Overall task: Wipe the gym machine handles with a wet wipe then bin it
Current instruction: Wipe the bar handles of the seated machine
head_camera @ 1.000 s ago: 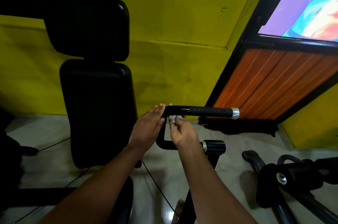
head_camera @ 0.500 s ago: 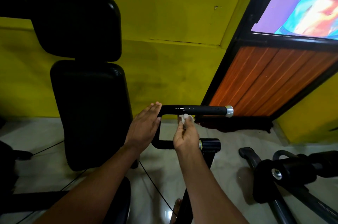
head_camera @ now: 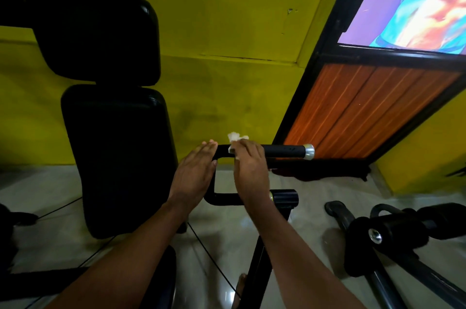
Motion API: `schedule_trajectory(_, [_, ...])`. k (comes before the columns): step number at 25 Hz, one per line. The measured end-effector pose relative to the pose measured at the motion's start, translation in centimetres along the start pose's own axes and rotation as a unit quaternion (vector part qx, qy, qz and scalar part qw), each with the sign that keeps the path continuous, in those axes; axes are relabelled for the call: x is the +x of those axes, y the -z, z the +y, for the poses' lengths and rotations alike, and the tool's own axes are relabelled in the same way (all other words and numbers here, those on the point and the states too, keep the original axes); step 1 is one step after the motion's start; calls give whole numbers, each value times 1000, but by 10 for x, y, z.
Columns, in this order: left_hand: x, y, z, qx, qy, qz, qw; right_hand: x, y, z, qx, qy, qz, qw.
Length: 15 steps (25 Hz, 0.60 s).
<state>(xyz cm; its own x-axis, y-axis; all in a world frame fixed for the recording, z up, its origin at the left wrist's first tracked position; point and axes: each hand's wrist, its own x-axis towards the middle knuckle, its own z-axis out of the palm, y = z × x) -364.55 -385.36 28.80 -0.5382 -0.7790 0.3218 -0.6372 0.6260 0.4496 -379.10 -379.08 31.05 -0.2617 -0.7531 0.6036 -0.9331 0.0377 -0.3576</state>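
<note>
the right hand (head_camera: 248,165) has risen from under the black tubular machine handle (head_camera: 285,151) to curl over it, clamping the crumpled white wet wipe (head_camera: 235,137) there, while the left hand (head_camera: 195,174), fingers straight, presses the bend, likely steadying it.

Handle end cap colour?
The end cap is silver, on a black handle; clearest in the head view.

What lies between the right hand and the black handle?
The white wet wipe: in the head view the right hand presses it onto the handle, part showing above the fingers.
</note>
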Motion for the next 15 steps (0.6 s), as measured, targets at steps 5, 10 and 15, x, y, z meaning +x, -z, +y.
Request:
schedule_trajectory(5, [4,-1,2,12,-17,3,1000,6,9,13,-55,-53,-70,995])
schedule_trajectory(10, [8,-1,3,15,-26,5,1000,25,26,22,-78,-33,-122,989])
schedule_trajectory(15, [10,1,2,18,-39,7,999,56,30,29,-70,37,-217,973])
